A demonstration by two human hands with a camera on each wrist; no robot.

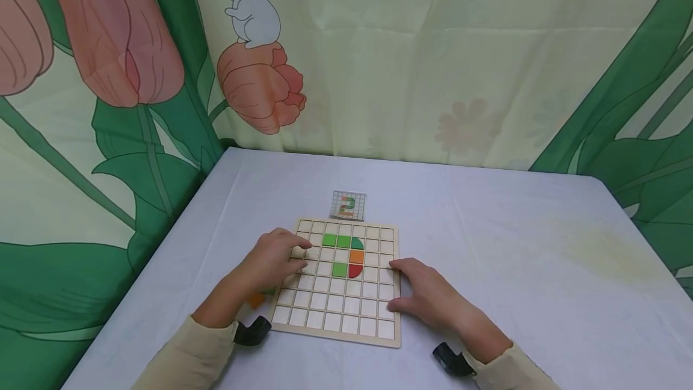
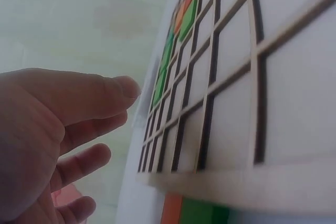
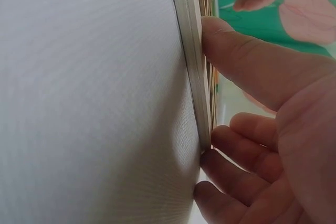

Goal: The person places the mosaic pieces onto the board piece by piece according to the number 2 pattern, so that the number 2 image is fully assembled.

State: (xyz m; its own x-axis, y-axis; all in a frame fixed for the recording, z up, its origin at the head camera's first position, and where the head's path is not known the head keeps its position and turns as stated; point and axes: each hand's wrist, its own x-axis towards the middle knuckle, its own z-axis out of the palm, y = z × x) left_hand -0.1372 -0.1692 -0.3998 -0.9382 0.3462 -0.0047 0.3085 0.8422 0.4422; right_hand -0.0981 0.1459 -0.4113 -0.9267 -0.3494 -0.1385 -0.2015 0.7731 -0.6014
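A wooden grid board lies on the table with colored pieces in its upper middle cells. Two green squares and a green rounded piece form a row. Under that rounded piece sits an orange square, then a red rounded piece with another green square to its left. My left hand hovers over the board's left side, thumb and fingers apart, holding nothing. At the right edge, the thumb and fingertips of my right hand touch the board's rim.
A small pattern card lies just beyond the board's far edge. Orange and green pieces lie left of the board, partly hidden by my left arm. A printed curtain hangs behind the white-covered table.
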